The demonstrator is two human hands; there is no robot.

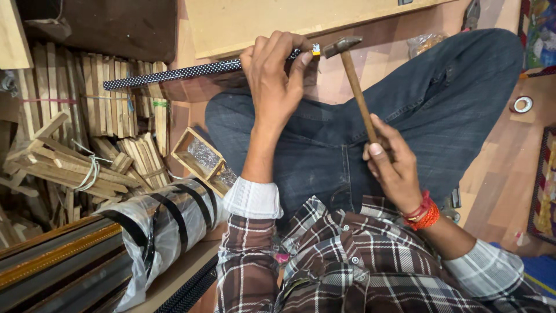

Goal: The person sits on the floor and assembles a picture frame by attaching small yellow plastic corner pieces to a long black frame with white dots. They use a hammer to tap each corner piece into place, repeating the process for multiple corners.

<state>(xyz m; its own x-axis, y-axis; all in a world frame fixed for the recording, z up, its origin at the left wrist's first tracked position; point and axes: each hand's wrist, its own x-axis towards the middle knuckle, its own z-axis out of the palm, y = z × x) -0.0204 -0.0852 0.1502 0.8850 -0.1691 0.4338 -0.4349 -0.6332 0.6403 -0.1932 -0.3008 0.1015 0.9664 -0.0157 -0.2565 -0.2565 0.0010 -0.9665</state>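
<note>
- The dotted black strip [174,73] is pinched by the left hand [275,75] near its right end, long axis running leftward.
- A hammer [350,64] is gripped by the right hand [394,159]; its head sits just beside that end.

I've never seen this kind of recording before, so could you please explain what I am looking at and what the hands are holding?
There is one picture, taken by a camera worn on a person's head, looking down at their own lap and hands. The person sits cross-legged in jeans and a plaid shirt. The left hand grips a long dark strip with white dots near its end. The right hand holds a hammer by its wooden handle, its metal head next to the strip's end. To the left lie bundles of wooden sticks, a small wooden box and wrapped mouldings. A roll of tape lies on the floor at right.
</note>
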